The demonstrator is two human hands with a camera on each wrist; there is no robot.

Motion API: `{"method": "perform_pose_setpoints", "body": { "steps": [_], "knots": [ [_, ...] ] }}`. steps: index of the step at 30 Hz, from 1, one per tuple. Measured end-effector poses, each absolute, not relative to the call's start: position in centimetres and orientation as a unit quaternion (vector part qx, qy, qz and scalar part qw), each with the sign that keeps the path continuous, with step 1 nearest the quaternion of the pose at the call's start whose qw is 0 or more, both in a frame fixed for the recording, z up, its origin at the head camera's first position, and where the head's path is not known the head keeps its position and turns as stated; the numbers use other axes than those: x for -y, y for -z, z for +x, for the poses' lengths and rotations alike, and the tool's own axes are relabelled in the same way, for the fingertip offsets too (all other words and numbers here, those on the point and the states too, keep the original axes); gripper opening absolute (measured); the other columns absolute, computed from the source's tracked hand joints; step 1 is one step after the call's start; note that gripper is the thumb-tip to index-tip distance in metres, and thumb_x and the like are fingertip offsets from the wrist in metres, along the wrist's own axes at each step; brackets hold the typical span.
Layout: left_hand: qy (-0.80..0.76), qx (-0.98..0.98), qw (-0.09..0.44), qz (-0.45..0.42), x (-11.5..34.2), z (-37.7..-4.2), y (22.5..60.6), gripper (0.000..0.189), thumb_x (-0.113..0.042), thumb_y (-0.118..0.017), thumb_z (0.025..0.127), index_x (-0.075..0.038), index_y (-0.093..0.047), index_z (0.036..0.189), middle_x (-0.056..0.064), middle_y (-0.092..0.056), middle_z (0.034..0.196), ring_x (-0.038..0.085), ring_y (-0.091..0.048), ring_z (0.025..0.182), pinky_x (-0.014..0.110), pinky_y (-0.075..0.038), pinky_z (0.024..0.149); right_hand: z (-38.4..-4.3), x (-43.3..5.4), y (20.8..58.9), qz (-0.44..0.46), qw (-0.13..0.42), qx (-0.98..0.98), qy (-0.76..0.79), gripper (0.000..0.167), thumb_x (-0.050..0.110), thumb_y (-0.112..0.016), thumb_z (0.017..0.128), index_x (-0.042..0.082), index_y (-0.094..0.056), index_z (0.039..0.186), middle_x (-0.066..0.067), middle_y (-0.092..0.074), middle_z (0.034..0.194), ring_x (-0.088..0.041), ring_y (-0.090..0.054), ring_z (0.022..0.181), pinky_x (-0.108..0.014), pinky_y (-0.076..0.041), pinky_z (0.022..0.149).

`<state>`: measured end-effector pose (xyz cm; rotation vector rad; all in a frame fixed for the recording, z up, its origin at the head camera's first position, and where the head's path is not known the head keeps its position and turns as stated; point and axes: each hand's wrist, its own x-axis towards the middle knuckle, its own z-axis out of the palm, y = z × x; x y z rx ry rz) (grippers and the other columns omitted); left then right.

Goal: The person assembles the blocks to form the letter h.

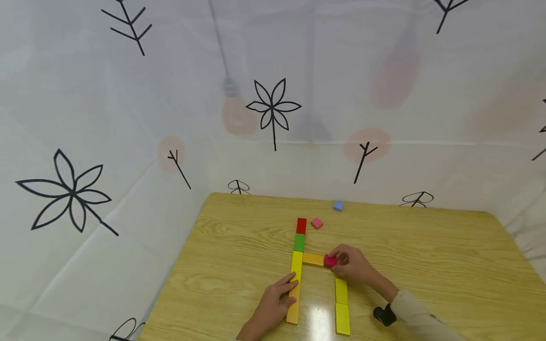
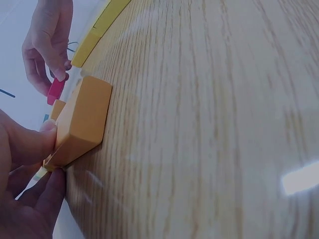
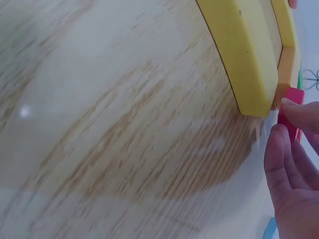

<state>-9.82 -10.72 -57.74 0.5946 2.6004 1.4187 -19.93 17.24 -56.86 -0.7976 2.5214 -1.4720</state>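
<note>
Between the thumb and fingers of my right hand (image 1: 351,265) is a small crimson block (image 1: 330,261), at the right end of a short orange block (image 1: 313,259). My left hand (image 1: 273,305) holds the long orange block (image 1: 292,305) at the bottom of a column, its thumb and fingers on different sides of it in the left wrist view. Its upper fingertips reach the yellow block (image 1: 296,265) just above. Farther up the column come a green block (image 1: 299,242) and a red block (image 1: 301,226). Two yellow blocks (image 1: 341,303) lie end to end below the right hand.
A pink block (image 1: 316,223) and a blue block (image 1: 338,206) lie loose toward the back of the wooden table (image 1: 239,237). White patterned cloth (image 1: 324,104) hangs behind it and at the left. A black wrist strap piece (image 1: 385,315) is beside the right sleeve.
</note>
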Motion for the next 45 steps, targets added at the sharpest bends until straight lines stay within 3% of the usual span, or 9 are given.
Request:
{"method": "perform_pose_setpoints", "body": {
  "steps": [11, 22, 34, 45],
  "knots": [
    [-0.466, -0.862, 0.060, 0.193, 10.8, -9.8, 57.8, 0.041, -0.011, -0.060, 0.092, -0.001, -0.054, 0.131, 0.009, -0.042, 0.144, 0.028, -0.040, 0.130, 0.037, -0.040, 0.101, -20.1, -16.7, 56.8, -0.253, 0.090, -0.834, 0.481, 0.026, 0.003, -0.076, 0.077, 0.003, -0.066, 0.102, -0.008, -0.059, 0.096, -0.014, -0.054, 0.074, -0.024, -0.049, 0.060],
    [-0.463, -0.863, 0.061, 0.194, 10.9, -9.9, 57.5, 0.041, -0.014, -0.059, 0.093, 0.000, -0.054, 0.131, 0.010, -0.042, 0.144, 0.030, -0.040, 0.130, 0.039, -0.039, 0.102, -20.9, -16.4, 55.3, -0.260, 0.054, -0.840, 0.473, 0.018, -0.001, -0.068, 0.084, -0.002, -0.063, 0.101, -0.015, -0.061, 0.098, -0.017, -0.055, 0.074, -0.024, -0.049, 0.060],
    [-0.469, -0.861, 0.068, 0.185, 10.8, -9.9, 57.9, 0.041, -0.013, -0.061, 0.092, -0.002, -0.055, 0.131, 0.007, -0.042, 0.144, 0.028, -0.040, 0.131, 0.038, -0.039, 0.102, -22.6, -15.8, 53.9, -0.254, 0.008, -0.845, 0.471, 0.023, -0.007, -0.066, 0.082, -0.007, -0.061, 0.105, -0.025, -0.058, 0.104, -0.026, -0.057, 0.077, -0.025, -0.049, 0.055],
    [-0.460, -0.865, 0.066, 0.189, 10.9, -10.0, 58.1, 0.041, -0.015, -0.060, 0.092, -0.002, -0.055, 0.131, 0.005, -0.042, 0.145, 0.028, -0.040, 0.131, 0.040, -0.037, 0.103, -25.3, -14.6, 54.6, -0.205, -0.019, -0.867, 0.454, 0.037, -0.005, -0.070, 0.080, -0.007, -0.058, 0.115, -0.027, -0.053, 0.108, -0.024, -0.057, 0.073, -0.030, -0.050, 0.061]
  ]
}}
